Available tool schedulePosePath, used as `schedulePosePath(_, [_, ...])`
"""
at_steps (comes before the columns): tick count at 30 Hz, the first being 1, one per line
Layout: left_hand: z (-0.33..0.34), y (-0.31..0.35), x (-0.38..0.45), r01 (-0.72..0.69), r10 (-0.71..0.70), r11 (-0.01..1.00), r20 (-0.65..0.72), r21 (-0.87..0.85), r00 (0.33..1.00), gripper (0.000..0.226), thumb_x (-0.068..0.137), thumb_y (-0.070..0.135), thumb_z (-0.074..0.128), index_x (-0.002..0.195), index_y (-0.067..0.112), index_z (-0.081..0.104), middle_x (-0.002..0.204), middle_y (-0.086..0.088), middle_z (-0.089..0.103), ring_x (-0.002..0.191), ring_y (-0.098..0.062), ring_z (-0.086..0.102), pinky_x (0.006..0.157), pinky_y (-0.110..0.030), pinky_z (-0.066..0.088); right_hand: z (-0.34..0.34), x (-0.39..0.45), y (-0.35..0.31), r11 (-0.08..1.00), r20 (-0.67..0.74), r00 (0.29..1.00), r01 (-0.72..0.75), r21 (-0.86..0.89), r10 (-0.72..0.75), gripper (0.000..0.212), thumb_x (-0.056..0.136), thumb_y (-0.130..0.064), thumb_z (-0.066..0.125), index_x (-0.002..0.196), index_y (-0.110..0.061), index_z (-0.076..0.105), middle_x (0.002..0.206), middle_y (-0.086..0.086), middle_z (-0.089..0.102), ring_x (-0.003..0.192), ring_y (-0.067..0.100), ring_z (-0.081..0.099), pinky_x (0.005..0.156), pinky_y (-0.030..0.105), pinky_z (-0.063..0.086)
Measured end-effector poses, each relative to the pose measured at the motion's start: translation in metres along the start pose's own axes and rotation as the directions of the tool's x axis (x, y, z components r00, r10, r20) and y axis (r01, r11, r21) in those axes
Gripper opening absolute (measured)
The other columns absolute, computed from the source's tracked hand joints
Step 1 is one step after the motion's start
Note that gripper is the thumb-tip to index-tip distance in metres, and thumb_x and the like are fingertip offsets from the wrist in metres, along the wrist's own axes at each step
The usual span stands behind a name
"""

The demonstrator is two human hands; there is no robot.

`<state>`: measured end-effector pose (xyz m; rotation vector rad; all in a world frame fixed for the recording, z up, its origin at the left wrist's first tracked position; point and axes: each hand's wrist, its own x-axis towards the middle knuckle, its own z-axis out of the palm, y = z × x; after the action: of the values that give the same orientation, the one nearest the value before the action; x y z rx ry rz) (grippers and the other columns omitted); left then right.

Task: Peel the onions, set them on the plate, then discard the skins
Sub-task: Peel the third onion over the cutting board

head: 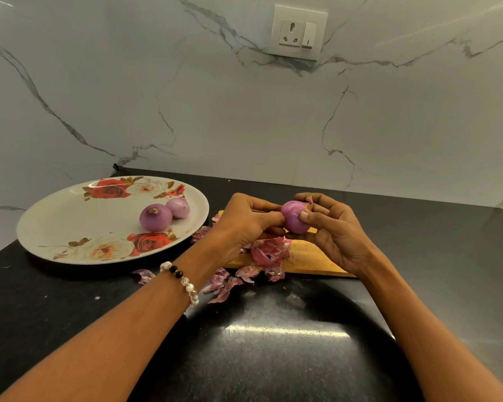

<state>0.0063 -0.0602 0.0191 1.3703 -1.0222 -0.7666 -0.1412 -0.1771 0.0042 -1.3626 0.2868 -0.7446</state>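
Observation:
A purple onion (293, 218) is held above the wooden cutting board (308, 258), between both hands. My left hand (244, 224) grips its left side with curled fingers. My right hand (331, 230) grips the right side, thumb on the onion's front and a scrap of skin at the fingertips near its top. Two peeled onions, a larger one (155, 217) and a smaller one (178, 207), lie on the floral plate (70, 227) at the left. Loose pink skins (269, 252) lie piled on the board, and more skins (222, 284) are scattered on the counter in front of it.
The black counter (273, 343) runs to a marble wall with a socket (298, 31). One skin piece (143, 275) lies by the plate's near rim. A bead bracelet (183, 281) circles my left wrist.

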Motion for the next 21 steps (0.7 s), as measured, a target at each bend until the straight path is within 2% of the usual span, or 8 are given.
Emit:
schedulePosePath(3, [-0.001,-0.003,0.001,0.013,-0.013,1.000,-0.016,-0.009,1.000,0.023,0.082,-0.003,0.069,0.105,0.001,0.071,0.083,-0.013,0.073,0.073,-0.023,0.073,0.066,-0.027,0.059,0.001,-0.002,-0.001,1.000,-0.008,1.000,-0.005,0.018,0.006,0.066,0.055,-0.020,0.091,0.113,-0.005,0.065,0.115,0.017,0.067,0.108,0.036,0.066,0.074,0.044,0.060])
schedulePosePath(8, [-0.002,-0.003,0.003,0.015,-0.015,1.000,-0.094,0.007,0.995,0.017,0.083,-0.003,0.068,0.098,0.001,0.072,0.081,-0.012,0.073,0.072,-0.021,0.072,0.068,-0.031,0.060,0.004,-0.004,-0.004,1.000,-0.053,0.999,-0.011,-0.003,0.011,0.042,0.072,-0.002,0.069,0.113,-0.004,0.062,0.118,0.017,0.062,0.104,0.034,0.067,0.072,0.044,0.061])
schedulePosePath(14, [-0.004,-0.005,0.007,0.021,-0.017,1.000,-0.170,0.022,0.985,0.014,0.083,-0.001,0.068,0.094,0.006,0.073,0.084,-0.010,0.073,0.072,-0.018,0.072,0.071,-0.033,0.060,0.003,-0.004,-0.005,0.996,-0.093,0.996,0.001,0.084,0.007,0.042,0.072,-0.008,0.071,0.113,0.000,0.062,0.120,0.023,0.060,0.098,0.037,0.067,0.067,0.042,0.060])
schedulePosePath(18, [-0.006,-0.005,0.007,0.012,-0.004,0.999,-0.178,0.047,0.984,0.014,0.084,0.002,0.067,0.095,0.009,0.073,0.084,-0.010,0.073,0.076,-0.019,0.071,0.071,-0.035,0.061,-0.001,-0.001,-0.006,0.992,-0.166,0.986,0.003,0.125,0.018,0.035,0.078,-0.006,0.067,0.112,-0.001,0.063,0.122,0.024,0.058,0.099,0.038,0.066,0.067,0.040,0.060])
schedulePosePath(21, [-0.006,-0.005,0.008,0.006,0.020,0.990,-0.180,0.141,0.983,0.011,0.087,0.006,0.066,0.089,0.014,0.073,0.085,-0.006,0.073,0.077,-0.015,0.071,0.074,-0.034,0.060,-0.007,0.000,-0.005,0.992,-0.180,0.984,0.026,0.124,-0.003,0.036,0.077,-0.006,0.058,0.113,-0.002,0.063,0.125,0.025,0.057,0.106,0.041,0.061,0.068,0.040,0.059])
